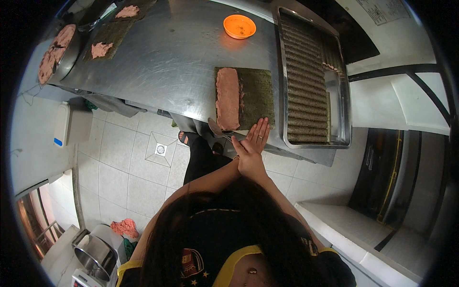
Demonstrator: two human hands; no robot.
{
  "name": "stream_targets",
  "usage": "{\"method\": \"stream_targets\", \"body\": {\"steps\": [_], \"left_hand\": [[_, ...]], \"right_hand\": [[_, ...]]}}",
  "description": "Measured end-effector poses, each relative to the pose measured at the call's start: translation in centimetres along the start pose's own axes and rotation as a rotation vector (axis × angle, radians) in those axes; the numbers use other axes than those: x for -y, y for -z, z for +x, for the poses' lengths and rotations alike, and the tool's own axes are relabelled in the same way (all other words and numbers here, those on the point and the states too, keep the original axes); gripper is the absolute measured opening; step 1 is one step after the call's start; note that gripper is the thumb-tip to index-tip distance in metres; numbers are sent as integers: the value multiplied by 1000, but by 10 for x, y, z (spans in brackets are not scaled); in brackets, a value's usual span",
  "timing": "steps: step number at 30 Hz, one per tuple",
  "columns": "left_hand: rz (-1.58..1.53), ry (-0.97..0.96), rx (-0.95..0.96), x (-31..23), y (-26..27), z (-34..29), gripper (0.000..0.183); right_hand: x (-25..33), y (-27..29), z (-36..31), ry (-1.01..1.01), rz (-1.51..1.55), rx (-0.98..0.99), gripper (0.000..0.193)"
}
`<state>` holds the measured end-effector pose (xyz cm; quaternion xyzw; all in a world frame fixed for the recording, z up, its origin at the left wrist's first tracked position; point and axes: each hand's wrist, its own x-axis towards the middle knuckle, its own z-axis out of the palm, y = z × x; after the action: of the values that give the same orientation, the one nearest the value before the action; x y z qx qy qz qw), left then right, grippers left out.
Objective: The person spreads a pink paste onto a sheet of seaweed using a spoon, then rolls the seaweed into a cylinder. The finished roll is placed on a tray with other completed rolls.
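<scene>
On the metal table lies a dark green seaweed sheet [256, 98], with a strip of pink minced paste [227, 98] spread down its left part. My right hand [254, 138] rests on the sheet's near right corner, fingers stretched out and thumb pointing left; one finger wears a ring. A metal spoon [216, 126] touches the paste's near left end, and its handle runs toward that thumb. My left forearm [205, 179] crosses to the right beneath my right wrist. My left hand is hidden there, so its grip on the spoon cannot be made out.
At right stands a metal tray [286, 95] with rows of dark green rolls [308, 81]. An orange bowl [239, 26] sits farther back. More sheets with paste [101, 49] and a metal bowl of paste [57, 52] are at far left. The table's near edge passes just below my hands.
</scene>
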<state>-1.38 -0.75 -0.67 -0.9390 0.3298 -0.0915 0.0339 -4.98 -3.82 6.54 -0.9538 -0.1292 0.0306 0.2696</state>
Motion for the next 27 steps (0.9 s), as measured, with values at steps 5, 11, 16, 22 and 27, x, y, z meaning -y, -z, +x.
{"method": "stream_targets", "body": {"steps": [5,11,16,22,27], "left_hand": [[1,23,-9,0,-7,0,63],[38,-20,6,4,12,-2,64],[-115,54,-30,-15,-33,3,63],[-144,-228,455,11,22,1,61],[-86,-127,212,9,15,-3,58]], "right_hand": [[-4,17,-1,-61,83,-171,54],[-9,6,-7,-16,17,-87,53],[-8,51,21,166,-40,-49,47],[-38,88,61,347,-202,50,38],[-55,85,98,396,-251,61,37]]}}
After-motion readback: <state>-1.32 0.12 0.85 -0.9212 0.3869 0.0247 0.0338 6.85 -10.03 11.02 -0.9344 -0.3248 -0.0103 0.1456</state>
